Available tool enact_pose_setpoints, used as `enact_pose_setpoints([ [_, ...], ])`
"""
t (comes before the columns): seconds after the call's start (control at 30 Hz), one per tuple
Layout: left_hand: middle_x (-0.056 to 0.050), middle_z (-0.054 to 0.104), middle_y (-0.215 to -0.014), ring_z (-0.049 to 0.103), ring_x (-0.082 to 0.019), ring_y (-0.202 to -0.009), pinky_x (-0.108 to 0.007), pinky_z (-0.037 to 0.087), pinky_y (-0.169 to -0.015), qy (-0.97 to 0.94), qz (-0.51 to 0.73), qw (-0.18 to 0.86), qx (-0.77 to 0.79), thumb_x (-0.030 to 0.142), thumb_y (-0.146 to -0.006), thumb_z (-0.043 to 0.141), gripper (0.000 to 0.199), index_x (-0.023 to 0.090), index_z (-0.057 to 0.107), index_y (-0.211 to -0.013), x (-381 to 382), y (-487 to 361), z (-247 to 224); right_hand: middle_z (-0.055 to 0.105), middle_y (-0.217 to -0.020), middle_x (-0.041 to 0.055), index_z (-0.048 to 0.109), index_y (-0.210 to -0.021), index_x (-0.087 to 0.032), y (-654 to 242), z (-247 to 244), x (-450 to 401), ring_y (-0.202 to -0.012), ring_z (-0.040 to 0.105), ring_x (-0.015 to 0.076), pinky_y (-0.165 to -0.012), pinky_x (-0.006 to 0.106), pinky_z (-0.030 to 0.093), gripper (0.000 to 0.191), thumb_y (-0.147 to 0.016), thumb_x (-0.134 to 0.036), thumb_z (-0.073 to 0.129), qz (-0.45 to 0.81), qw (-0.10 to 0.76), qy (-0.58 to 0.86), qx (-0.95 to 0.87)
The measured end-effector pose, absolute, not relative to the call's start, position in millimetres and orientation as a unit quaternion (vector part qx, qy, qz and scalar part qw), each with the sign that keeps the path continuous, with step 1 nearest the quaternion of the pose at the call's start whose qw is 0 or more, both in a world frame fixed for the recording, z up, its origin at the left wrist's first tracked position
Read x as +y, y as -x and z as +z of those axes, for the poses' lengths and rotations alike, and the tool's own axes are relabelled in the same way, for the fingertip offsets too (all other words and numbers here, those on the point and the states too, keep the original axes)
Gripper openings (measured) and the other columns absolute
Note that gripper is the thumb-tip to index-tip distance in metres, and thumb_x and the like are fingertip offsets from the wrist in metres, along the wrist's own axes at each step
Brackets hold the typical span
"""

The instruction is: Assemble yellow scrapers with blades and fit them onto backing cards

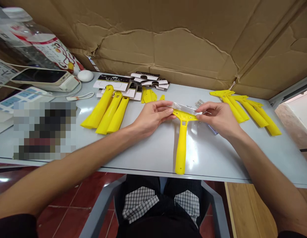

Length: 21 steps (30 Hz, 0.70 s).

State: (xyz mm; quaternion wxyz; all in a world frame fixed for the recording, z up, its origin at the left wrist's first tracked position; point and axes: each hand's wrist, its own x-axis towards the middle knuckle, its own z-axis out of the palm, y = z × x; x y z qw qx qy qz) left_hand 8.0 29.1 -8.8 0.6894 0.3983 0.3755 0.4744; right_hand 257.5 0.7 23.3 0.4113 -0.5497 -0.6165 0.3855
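A yellow plastic scraper [181, 145] lies upright in view between my hands, its handle pointing toward me over the table. Along its wide head runs a thin, shiny, see-through strip [184, 108]. My left hand [154, 115] pinches the left end of the head and strip between thumb and fingers. At the right end, my right hand [219, 117] is closed in a pinch on the scraper's corner and the strip. Small metal pieces [199, 103] lie just behind my right fingers. A blue object [213, 129], partly hidden, sits beneath that hand.
Yellow handles [115, 114] and black-and-white cards [114, 82] lie at left, with flat yellow pieces [150, 96] beside them. More yellow scrapers [255, 110] are at right. A phone [39, 76], a white egg-shaped object [85, 75] and a bottle [54, 49] stand far left. Cardboard [168, 43] walls the back.
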Motion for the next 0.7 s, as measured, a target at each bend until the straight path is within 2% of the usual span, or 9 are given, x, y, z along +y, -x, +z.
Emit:
enact_pose_setpoints([
  [0.3,-0.008,0.079,-0.094,0.078,-0.017,-0.082,-0.037,0.066,-0.096,-0.398,0.472,0.688,0.382,0.005,-0.084,0.084,0.019,0.011,0.081,-0.102,28,-8,-9,0.075,-0.083,0.0047,0.080,-0.084,-0.021,-259,22,1,-0.074,0.064,0.0181,-0.067,0.035,0.050,0.012,-0.080,-0.032,0.083,0.383,0.358,0.561,-0.641],
  [0.5,-0.007,0.079,-0.090,0.078,-0.016,-0.078,-0.035,0.067,-0.092,-0.405,0.464,0.685,0.388,0.006,-0.084,0.084,0.025,0.010,0.078,-0.109,28,-8,-10,0.076,-0.088,0.0054,0.081,-0.114,-0.019,-262,14,3,-0.072,0.062,0.0180,-0.068,0.036,0.050,0.030,-0.087,-0.031,0.075,0.346,0.335,0.546,-0.685],
  [0.6,-0.007,0.079,-0.089,0.079,-0.016,-0.077,-0.033,0.067,-0.090,-0.416,0.454,0.680,0.399,0.006,-0.085,0.084,0.027,0.011,0.077,-0.111,27,-9,-8,0.076,-0.086,0.0056,0.084,-0.107,-0.019,-261,12,3,-0.067,0.058,0.0169,-0.065,0.036,0.046,0.024,-0.090,-0.031,0.070,0.313,0.297,0.554,-0.712],
  [0.7,-0.007,0.080,-0.090,0.079,-0.016,-0.077,-0.032,0.067,-0.089,-0.426,0.449,0.674,0.402,0.007,-0.086,0.082,0.028,0.011,0.075,-0.113,25,-9,-6,0.080,-0.091,0.0064,0.085,-0.105,-0.020,-259,12,3,-0.069,0.060,0.0175,-0.066,0.036,0.047,0.023,-0.091,-0.031,0.070,0.295,0.290,0.558,-0.720],
])
